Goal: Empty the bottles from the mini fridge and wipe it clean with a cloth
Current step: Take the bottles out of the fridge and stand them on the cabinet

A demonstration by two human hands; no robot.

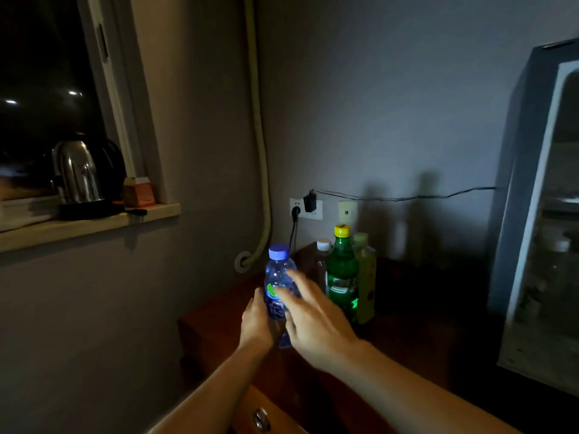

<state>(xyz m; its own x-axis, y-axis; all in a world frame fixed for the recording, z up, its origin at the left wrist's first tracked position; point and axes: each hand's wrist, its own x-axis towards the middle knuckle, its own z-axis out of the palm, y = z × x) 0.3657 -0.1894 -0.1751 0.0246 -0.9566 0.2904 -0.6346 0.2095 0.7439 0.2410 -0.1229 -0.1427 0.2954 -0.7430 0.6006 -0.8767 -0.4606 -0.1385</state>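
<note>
Forearms reach in from below, and the left hand (255,321) grips the blue-capped bottle (277,286) low on its body, fingers curled round it, above the dark wooden bench (407,308). Right hand (308,311) lies against its label, fingers straight. Just beside stand the green bottle (342,274) and two others; set down carelessly, it could topple them. Mini fridge (539,214) hangs open at right.

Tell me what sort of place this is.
Probably a hotel or dorm room at night: a kettle on the windowsill, a mini fridge on a wooden cabinet, and a dark window.
</note>
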